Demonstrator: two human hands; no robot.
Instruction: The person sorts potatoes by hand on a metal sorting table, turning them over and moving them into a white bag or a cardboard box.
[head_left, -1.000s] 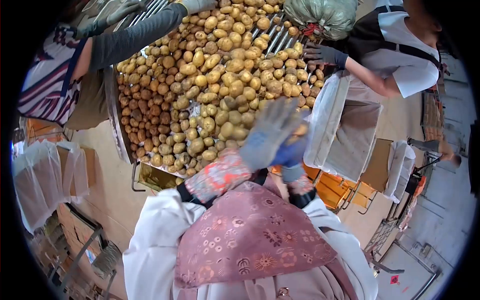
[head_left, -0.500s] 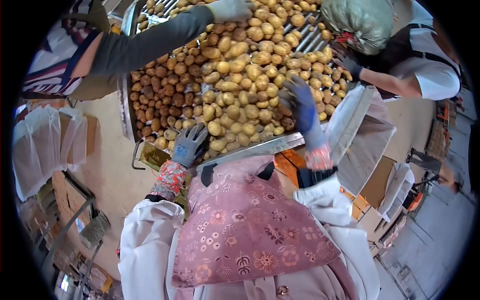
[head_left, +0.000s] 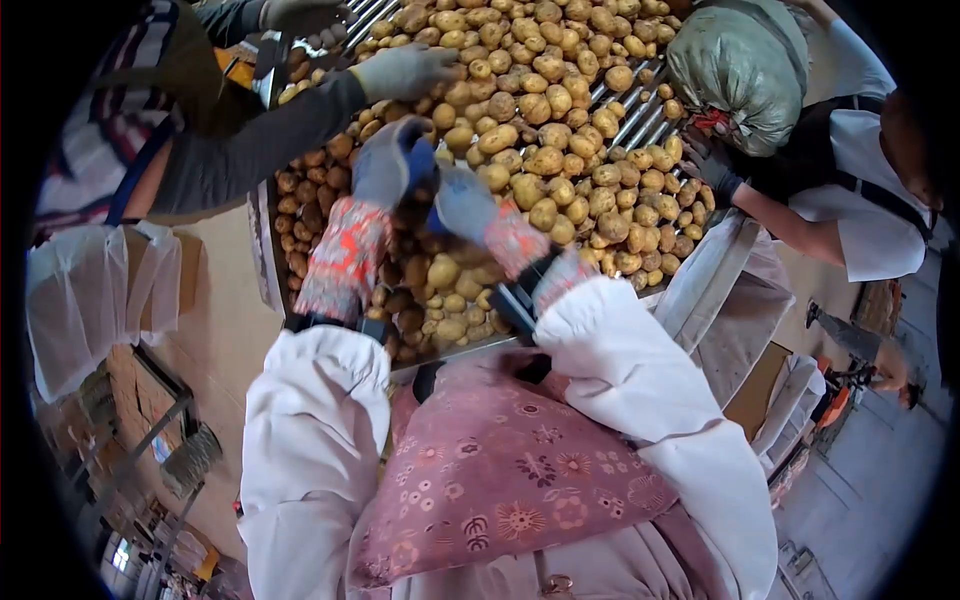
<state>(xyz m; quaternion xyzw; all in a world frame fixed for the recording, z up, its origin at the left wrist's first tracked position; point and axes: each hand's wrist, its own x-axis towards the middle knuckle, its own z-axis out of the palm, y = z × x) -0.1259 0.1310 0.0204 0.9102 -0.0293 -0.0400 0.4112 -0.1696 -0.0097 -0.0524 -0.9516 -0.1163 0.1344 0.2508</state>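
Over a broad heap of potatoes, my two hands are close together, both in grey and blue gloves. My left hand is bent over the heap's left part, thumb and fingers apart, with no potato seen in it. Just to its right, my right hand reaches inward above the potatoes; its fingers are blurred and partly hidden, so a grip cannot be made out. Darker, brownish potatoes lie left of my left hand. Yellow, cleaner ones lie below both hands, near the front edge.
Metal rollers show between the potatoes. A co-worker's gloved hand reaches in from the left. At right, another person's gloved hand is near a full greenish sack. A white-lined chute adjoins the right edge.
My left hand has moved up and forward from the front edge. My right hand has swung left across the heap to beside it. The left co-worker's hand has shifted left and down.
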